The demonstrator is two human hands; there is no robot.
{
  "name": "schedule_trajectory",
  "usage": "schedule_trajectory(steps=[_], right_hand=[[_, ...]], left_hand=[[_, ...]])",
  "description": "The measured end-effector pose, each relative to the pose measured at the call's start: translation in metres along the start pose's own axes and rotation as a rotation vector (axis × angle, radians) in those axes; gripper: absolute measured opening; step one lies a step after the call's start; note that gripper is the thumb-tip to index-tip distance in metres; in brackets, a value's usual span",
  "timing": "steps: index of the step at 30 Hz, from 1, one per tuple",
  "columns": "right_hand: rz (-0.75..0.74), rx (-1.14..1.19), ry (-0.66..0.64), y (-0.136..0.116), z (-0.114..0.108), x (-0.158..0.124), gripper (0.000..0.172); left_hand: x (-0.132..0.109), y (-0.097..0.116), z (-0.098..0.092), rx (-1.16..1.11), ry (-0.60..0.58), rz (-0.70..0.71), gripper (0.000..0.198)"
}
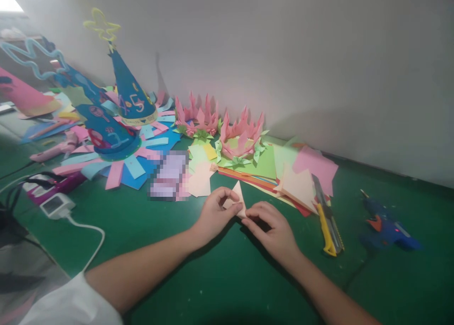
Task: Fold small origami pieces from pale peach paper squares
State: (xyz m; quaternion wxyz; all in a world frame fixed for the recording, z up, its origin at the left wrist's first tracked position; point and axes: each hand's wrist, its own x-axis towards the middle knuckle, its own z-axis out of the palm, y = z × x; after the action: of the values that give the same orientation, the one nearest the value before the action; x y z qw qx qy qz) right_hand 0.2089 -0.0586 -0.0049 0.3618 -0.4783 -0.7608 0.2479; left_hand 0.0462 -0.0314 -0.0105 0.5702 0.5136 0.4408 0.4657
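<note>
Both hands meet over a green table [220, 277] on a small peach paper piece [238, 194] folded to a point. My left hand [214, 215] pinches its left side with thumb and fingers. My right hand [271, 230] pinches its lower right edge, fingers curled. The paper's tip stands up between them.
Behind lie peach folded sheets [298, 185], a coloured paper stack [262, 166], two pink paper crowns [241, 136] and blue party hats [133, 93]. A yellow utility knife [328, 221] and a blue glue gun [385, 225] lie to the right. A white charger with cable [56, 204] sits at left.
</note>
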Motion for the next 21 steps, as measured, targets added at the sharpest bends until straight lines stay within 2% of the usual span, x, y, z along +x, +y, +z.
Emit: schedule_trajectory(steps=[6, 9, 21], right_hand=[[0.028, 0.019, -0.002, 0.0012, 0.0012, -0.0009, 0.011], [0.042, 0.016, 0.012, 0.0022, 0.0022, -0.0009, 0.011], [0.057, -0.005, 0.020, 0.0017, 0.0021, 0.0000, 0.016]], left_hand=[[-0.0019, -0.0042, -0.0001, 0.131, -0.054, 0.075, 0.011], [-0.0029, -0.0067, -0.0008, 0.174, -0.086, 0.093, 0.014], [-0.0047, -0.0100, -0.0001, 0.200, -0.114, 0.056, 0.019]])
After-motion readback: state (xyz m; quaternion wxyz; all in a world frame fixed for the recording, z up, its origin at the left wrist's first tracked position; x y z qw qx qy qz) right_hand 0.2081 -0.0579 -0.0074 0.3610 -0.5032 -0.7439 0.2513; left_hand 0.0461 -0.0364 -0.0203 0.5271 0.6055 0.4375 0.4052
